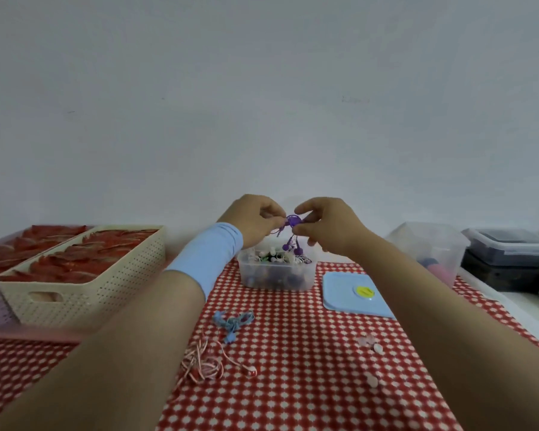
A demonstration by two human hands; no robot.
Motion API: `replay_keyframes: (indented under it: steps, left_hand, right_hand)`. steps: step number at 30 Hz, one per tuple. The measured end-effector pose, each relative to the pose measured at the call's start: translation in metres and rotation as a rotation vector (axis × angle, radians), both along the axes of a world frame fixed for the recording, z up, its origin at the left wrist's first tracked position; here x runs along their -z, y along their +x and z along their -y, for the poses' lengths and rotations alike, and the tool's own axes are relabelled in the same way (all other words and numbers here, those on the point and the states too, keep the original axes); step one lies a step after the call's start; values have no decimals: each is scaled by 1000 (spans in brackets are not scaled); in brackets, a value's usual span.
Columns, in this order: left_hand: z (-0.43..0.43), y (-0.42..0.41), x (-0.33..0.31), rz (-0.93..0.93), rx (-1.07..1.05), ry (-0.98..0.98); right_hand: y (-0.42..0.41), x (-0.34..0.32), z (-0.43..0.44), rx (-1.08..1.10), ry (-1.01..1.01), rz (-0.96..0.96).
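Above the clear tub [276,279], I have my left hand [255,220] and right hand [327,226] both pinching one purple hair tie [292,221], teasing its cords apart, I judge. Next it needs a gentle pull free, then a spot on the checked cloth [293,387] beside two lots: one blue bunch [232,321], one pink bunch [203,363].

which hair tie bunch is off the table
The purple bunch, pinched by left hand and right hand above the clear tub; the blue bunch and pink bunch lie on the cloth.
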State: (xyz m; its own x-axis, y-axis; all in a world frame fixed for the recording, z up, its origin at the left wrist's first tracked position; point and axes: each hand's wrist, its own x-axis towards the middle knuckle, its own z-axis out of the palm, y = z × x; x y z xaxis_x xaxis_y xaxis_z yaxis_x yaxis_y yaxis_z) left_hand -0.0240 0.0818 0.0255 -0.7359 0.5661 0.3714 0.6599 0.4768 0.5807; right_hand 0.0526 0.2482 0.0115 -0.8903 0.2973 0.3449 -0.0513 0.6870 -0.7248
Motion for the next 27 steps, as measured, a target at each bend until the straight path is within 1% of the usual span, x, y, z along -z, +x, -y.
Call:
replay_keyframes:
  steps: [2,8,11,13,16,18,20,22,25,27]
  left_hand:
    - [-3,-18,0,10,-25,-23]
    - [0,-55,30,92,-83,-165]
    - [4,-64,49,89,-91,-284]
    - [7,-65,58,53,-102,-293]
    - [9,-58,65,-6,-103,-200]
    - [10,-51,67,-14,-62,-248]
    - [12,-44,67,-18,-32,-334]
    - [16,-38,64,-9,-34,-328]
    - [26,-27,55,-41,-70,-244]
    - [36,-17,51,-54,-88,-203]
  right_hand:
    - [-22,-3,-3,9,15,17]
    - [-68,20,0,4,200,164]
    - [-75,36,4,-17,281,279]
    - [-75,43,6,-31,334,349]
    - [-73,46,6,-32,303,295]
    - [-69,46,7,-56,313,279]
    - [-65,47,11,-96,360,332]
    - [-59,45,15,-94,404,339]
    - [-48,36,23,-41,409,203]
    - [-35,28,35,-77,371,136]
